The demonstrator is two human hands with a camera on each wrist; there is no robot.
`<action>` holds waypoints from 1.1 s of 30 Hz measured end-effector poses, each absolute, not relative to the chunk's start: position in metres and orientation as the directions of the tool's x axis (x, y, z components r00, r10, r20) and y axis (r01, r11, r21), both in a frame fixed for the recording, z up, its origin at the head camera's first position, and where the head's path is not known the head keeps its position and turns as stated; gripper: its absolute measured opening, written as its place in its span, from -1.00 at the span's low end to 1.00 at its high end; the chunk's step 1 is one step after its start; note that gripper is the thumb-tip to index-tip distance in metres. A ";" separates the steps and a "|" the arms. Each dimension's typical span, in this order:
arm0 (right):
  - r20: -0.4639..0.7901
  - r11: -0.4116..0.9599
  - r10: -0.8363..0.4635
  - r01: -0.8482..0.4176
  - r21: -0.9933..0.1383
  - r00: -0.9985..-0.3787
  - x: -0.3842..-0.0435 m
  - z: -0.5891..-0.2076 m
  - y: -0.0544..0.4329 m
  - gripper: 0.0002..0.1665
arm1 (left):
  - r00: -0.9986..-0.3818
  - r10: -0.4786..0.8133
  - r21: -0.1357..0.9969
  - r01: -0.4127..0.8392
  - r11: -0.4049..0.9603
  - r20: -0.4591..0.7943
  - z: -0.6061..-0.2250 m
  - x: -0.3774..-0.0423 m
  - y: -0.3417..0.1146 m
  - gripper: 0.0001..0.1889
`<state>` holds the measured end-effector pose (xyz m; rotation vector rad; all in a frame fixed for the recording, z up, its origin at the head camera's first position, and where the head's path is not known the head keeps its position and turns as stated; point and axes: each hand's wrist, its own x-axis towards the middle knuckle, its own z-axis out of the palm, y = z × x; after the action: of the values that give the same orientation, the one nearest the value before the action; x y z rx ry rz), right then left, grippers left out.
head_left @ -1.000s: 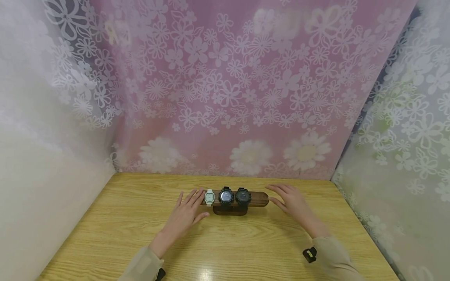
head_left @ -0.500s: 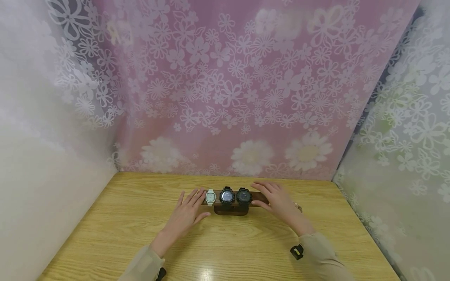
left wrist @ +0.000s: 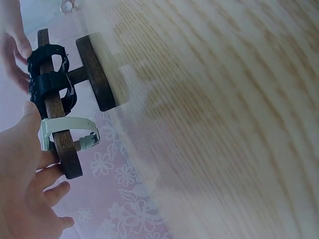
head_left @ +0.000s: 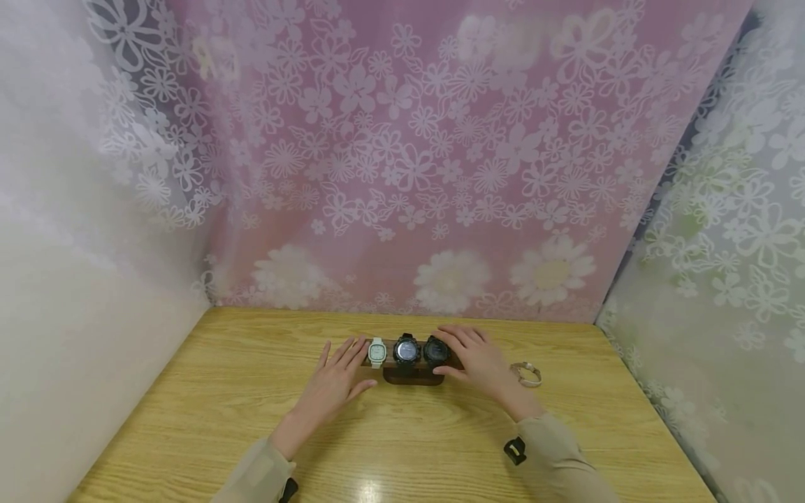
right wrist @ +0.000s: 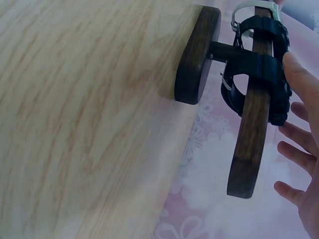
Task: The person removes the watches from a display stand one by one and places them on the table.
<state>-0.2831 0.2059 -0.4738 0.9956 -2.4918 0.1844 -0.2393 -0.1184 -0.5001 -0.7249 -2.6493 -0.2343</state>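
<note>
A dark wooden watch stand [head_left: 411, 378] holds a white watch [head_left: 377, 353] on the left, a black watch [head_left: 407, 351] in the middle and another black watch [head_left: 436, 351] on the right. My left hand [head_left: 329, 383] rests its fairly straight fingers at the bar's left end, beside the white watch, thumb spread away. My right hand [head_left: 483, 363] has its thumb in front of and its fingers behind the right black watch, pinching it. In the right wrist view its thumb [right wrist: 299, 74] overlaps that watch's case, and the bar's end [right wrist: 244, 169] juts out bare.
A small bracelet watch [head_left: 528, 375] lies on the wooden table [head_left: 402, 440] just right of my right wrist. A pink floral curtain [head_left: 402, 175] hangs behind the table, with pale side curtains [head_left: 742, 279] at left and right.
My right hand has moved left along the stand from its right end to the right black watch, uncovering the bracelet watch. The left hand has stayed in place.
</note>
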 end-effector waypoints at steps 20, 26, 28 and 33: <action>0.415 0.759 -0.600 -0.651 0.024 -0.684 -0.287 -0.483 0.198 -0.22 | -0.793 0.454 0.055 0.517 0.854 0.405 -0.501 -0.239 -0.118 -0.22; 0.411 0.757 -0.600 -0.654 0.013 -0.686 -0.285 -0.480 0.200 -0.23 | -0.786 0.460 0.039 0.520 0.853 0.413 -0.502 -0.240 -0.118 -0.23; 0.404 0.757 -0.598 -0.654 0.001 -0.692 -0.285 -0.480 0.201 -0.23 | -0.784 0.460 0.044 0.523 0.851 0.417 -0.502 -0.240 -0.118 -0.23; 0.385 0.758 -0.591 -0.652 -0.038 -0.709 -0.285 -0.479 0.205 -0.23 | -0.783 0.457 0.049 0.523 0.851 0.422 -0.502 -0.240 -0.119 -0.23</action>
<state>-0.2851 0.2052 -0.4791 0.9551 -2.6045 0.2419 -0.2397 -0.1185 -0.5022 -0.7278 -2.6272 -0.2292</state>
